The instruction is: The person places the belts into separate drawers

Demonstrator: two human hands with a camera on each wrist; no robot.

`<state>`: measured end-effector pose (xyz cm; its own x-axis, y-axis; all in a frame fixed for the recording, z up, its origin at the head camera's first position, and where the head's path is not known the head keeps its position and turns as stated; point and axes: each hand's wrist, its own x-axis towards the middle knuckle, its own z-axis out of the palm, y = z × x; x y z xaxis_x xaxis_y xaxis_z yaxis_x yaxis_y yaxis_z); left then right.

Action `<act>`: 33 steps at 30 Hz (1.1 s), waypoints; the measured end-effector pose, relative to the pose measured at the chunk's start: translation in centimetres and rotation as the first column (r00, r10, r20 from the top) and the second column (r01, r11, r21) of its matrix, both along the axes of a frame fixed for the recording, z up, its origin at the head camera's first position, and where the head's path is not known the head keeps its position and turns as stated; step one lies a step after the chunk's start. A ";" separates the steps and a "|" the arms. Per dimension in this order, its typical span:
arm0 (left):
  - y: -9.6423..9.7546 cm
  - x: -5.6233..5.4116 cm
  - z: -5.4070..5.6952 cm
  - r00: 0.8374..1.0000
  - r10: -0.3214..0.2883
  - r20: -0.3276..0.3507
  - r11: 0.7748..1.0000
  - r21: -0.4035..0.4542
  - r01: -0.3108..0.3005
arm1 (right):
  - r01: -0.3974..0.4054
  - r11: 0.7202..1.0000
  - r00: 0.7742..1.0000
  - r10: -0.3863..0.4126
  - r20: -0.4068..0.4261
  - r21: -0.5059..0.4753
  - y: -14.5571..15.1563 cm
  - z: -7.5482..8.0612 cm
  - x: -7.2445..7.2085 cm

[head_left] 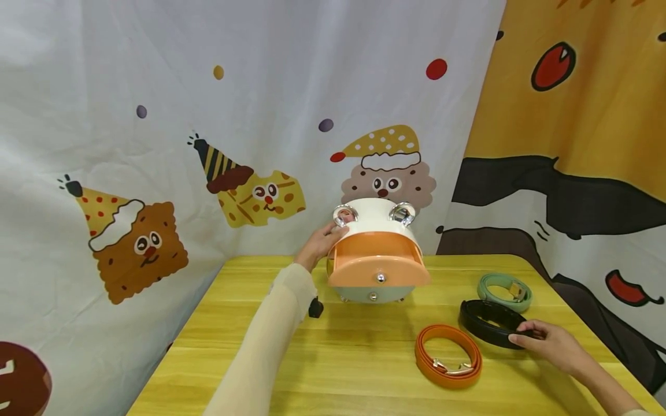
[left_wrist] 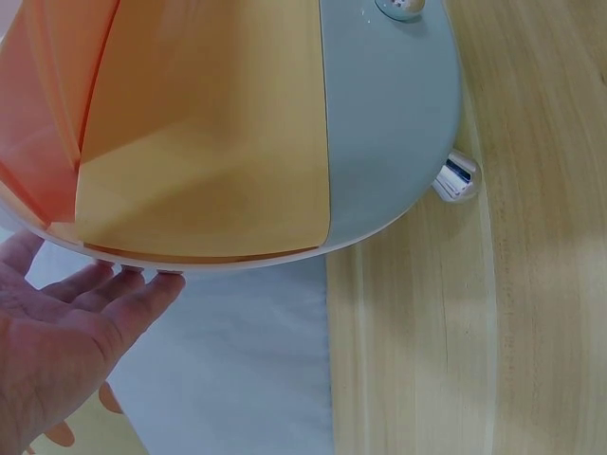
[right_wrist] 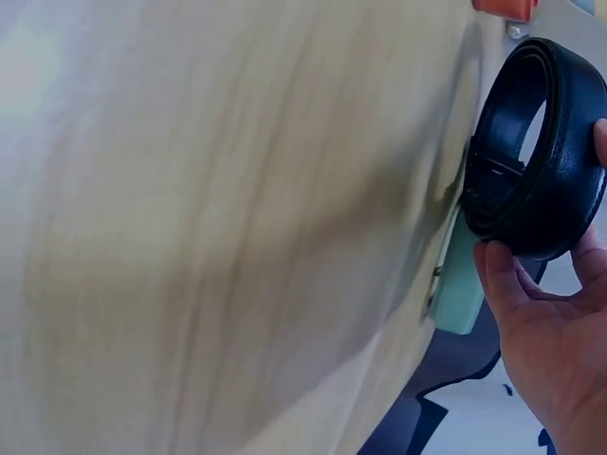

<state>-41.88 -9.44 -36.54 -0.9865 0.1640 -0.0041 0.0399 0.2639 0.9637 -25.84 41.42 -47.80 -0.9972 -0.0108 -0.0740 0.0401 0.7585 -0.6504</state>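
I count two arms: left arm [head_left: 265,346] cream-sleeved, stretched forward, left hand [head_left: 318,245] with fingers [left_wrist: 144,305] nearly straight; right forearm [head_left: 603,381] bare near the wrist, extended less far, right hand [head_left: 555,348] in a pinching grip.

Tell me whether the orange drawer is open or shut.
Open: the orange drawer juts out of the white casing, its inside showing.

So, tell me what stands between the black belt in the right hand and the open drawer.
Only the drawer front, which the black belt in the right hand would likely need lifting over. The orange belt and green belt lie beside that line, not across it.
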 end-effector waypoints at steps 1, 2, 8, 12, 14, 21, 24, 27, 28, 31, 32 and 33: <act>0.0 0.0 0.0 1.000 -0.002 0.001 1.000 0.000 0.002 | 0.000 1.000 1.000 0.000 0.001 0.003 -0.1 0.2 -0.1; 0.0 0.0 -0.1 1.000 -0.003 -0.001 1.000 -0.003 0.003 | 0.000 1.000 1.000 0.000 0.001 0.000 -0.2 0.3 -0.1; 0.0 -0.2 -0.2 1.000 -0.014 -0.018 1.000 0.004 0.014 | -0.013 1.000 1.000 0.013 -0.026 -0.014 -0.9 1.5 -0.4; 0.0 -0.3 -0.3 1.000 -0.020 -0.019 1.000 0.001 0.020 | -0.024 1.000 0.998 0.024 -0.055 -0.005 -1.4 2.8 -0.5; -0.1 -0.3 -0.3 1.000 -0.019 -0.015 1.000 -0.008 0.019 | -0.020 1.000 0.997 0.020 -0.072 0.001 -1.6 3.5 -0.7; 0.0 -0.2 -0.1 1.000 -0.018 -0.003 1.000 -0.014 0.018 | -0.012 0.999 0.995 0.017 -0.103 0.045 -2.7 6.9 -0.9; 0.0 -0.1 0.0 1.000 -0.019 -0.001 1.000 -0.012 0.019 | -0.017 0.998 0.992 0.023 -0.126 0.054 -3.4 8.3 -1.0; -0.1 -0.1 0.1 1.000 -0.015 0.002 1.000 -0.016 0.015 | -0.030 0.999 0.989 0.034 -0.145 0.025 -4.1 9.3 -1.2; -0.1 -0.1 0.1 1.000 -0.014 0.003 1.000 -0.016 0.014 | -0.036 0.999 0.988 0.039 -0.152 0.022 -4.4 9.7 -1.2; -0.1 -0.2 0.0 1.000 -0.012 0.010 1.000 -0.011 0.012 | -0.050 0.999 0.985 0.052 -0.162 0.015 -5.2 10.9 -1.2; -0.1 -0.2 0.0 1.000 -0.013 0.012 1.000 -0.009 0.013 | -0.058 0.998 0.985 0.059 -0.164 0.009 -5.4 11.3 -1.1; -0.1 -0.3 -0.1 1.000 -0.013 0.014 1.000 -0.009 0.013 | -0.063 0.998 0.985 0.063 -0.164 0.003 -5.6 11.6 -1.1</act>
